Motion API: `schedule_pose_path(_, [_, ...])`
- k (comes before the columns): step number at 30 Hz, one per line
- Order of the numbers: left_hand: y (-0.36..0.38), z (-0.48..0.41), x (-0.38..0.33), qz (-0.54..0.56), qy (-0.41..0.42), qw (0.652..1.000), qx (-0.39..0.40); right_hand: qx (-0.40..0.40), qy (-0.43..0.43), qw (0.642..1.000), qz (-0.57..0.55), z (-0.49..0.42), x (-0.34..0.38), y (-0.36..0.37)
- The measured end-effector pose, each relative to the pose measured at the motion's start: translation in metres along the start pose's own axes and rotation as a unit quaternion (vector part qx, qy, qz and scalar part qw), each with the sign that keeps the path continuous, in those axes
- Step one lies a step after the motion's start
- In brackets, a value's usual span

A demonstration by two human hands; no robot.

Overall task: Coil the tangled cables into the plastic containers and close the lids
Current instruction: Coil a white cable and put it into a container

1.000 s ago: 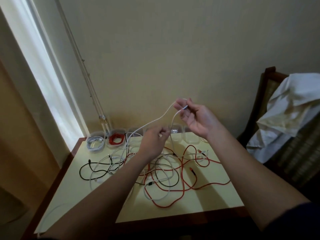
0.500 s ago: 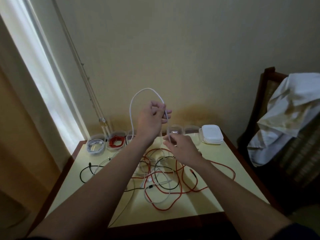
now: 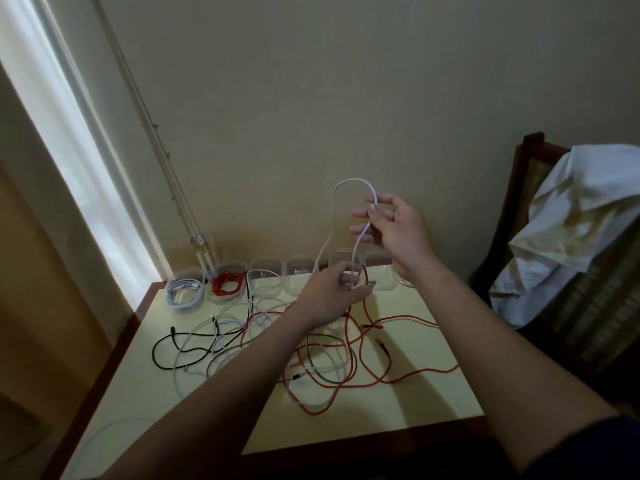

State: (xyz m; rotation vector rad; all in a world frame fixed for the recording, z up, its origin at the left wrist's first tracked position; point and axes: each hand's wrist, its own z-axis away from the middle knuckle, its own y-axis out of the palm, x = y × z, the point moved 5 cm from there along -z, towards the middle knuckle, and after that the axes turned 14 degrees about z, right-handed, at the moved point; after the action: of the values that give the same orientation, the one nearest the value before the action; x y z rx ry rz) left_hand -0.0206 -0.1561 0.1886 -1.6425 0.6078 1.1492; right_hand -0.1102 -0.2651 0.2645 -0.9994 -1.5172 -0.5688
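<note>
The raised loop of the white cable (image 3: 353, 181), held by the left hand (image 3: 329, 296) half a second ago, is now pinched by the right hand (image 3: 398, 230). The left hand is lowered towards the bench (image 3: 433, 393), and the cable's lower strands are gripped there.

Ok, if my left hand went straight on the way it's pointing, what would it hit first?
Most likely the clear container in the back row, just past the left hand, whose fingers hold the white cable. Depth is hard to judge here.
</note>
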Motion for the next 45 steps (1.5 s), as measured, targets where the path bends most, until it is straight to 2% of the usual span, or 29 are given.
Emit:
schedule_pose_path(3, [-0.007,-0.009,-0.001,-0.061,0.048,0.992,-0.103,-0.012,0.019,0.998,-0.055,0.002,-0.009,-0.008])
schedule_pose_path(5, [-0.019,-0.014,0.0,-0.053,0.055,0.986,-0.147,-0.017,0.028,0.999,-0.037,0.0,-0.025,-0.013])
schedule_pose_path(7, [-0.03,-0.018,-0.006,-0.046,0.059,0.984,-0.165,0.015,0.019,0.997,0.076,0.005,-0.04,-0.012])
schedule_pose_path(9, [-0.04,-0.021,-0.015,-0.021,0.072,0.98,-0.184,0.085,0.005,0.982,0.168,0.017,-0.051,0.0])
schedule_pose_path(11, [-0.049,-0.021,-0.026,0.063,0.071,0.975,-0.2,0.145,-0.027,0.961,0.234,0.03,-0.063,0.016])
schedule_pose_path(13, [-0.054,-0.019,-0.035,0.16,0.052,0.966,-0.194,0.17,-0.066,0.928,0.324,0.04,-0.073,0.032])
schedule_pose_path(15, [-0.057,-0.018,-0.043,0.203,0.049,0.962,-0.178,0.161,-0.096,0.898,0.398,0.042,-0.085,0.041])
schedule_pose_path(17, [-0.061,-0.017,-0.048,0.223,0.063,0.958,-0.17,0.121,-0.085,0.894,0.423,0.039,-0.094,0.043])
schedule_pose_path(20, [-0.07,-0.013,-0.047,0.241,0.068,0.948,-0.198,0.065,-0.082,0.889,0.446,0.033,-0.096,0.041])
schedule_pose_path(24, [-0.092,-0.011,-0.048,0.336,0.071,0.905,-0.25,0.03,-0.095,0.845,0.526,0.027,-0.103,0.032])
schedule_pose_path(28, [-0.11,-0.008,-0.041,0.336,0.079,0.896,-0.28,-0.033,-0.078,0.856,0.511,0.019,-0.104,0.015])
schedule_pose_path(31, [-0.11,-0.006,-0.032,0.337,0.071,0.893,-0.29,-0.038,-0.055,0.837,0.543,0.014,-0.099,0.011])
schedule_pose_path(32, [-0.109,-0.006,-0.03,0.337,0.069,0.893,-0.29,-0.028,-0.05,0.844,0.534,0.011,-0.099,0.012])
schedule_pose_path(34, [-0.106,-0.005,-0.028,0.335,0.07,0.894,-0.288,0.0,-0.057,0.883,0.467,0.011,-0.096,0.017])
schedule_pose_path(37, [-0.101,-0.003,-0.029,0.289,0.08,0.909,-0.289,0.037,-0.129,0.913,0.385,0.019,-0.083,0.029])
schedule_pose_path(39, [-0.1,-0.002,-0.03,0.275,0.087,0.912,-0.291,0.07,-0.17,0.907,0.379,0.026,-0.074,0.036])
schedule_pose_path(41, [-0.1,-0.002,-0.03,0.295,0.089,0.904,-0.298,0.116,-0.186,0.875,0.432,0.027,-0.078,0.042])
schedule_pose_path(43, [-0.102,-0.002,-0.028,0.332,0.081,0.891,-0.3,0.122,-0.161,0.842,0.5,0.025,-0.086,0.042])
schedule_pose_path(45, [-0.103,-0.002,-0.027,0.358,0.069,0.885,-0.29,0.08,-0.117,0.862,0.487,0.022,-0.091,0.034])
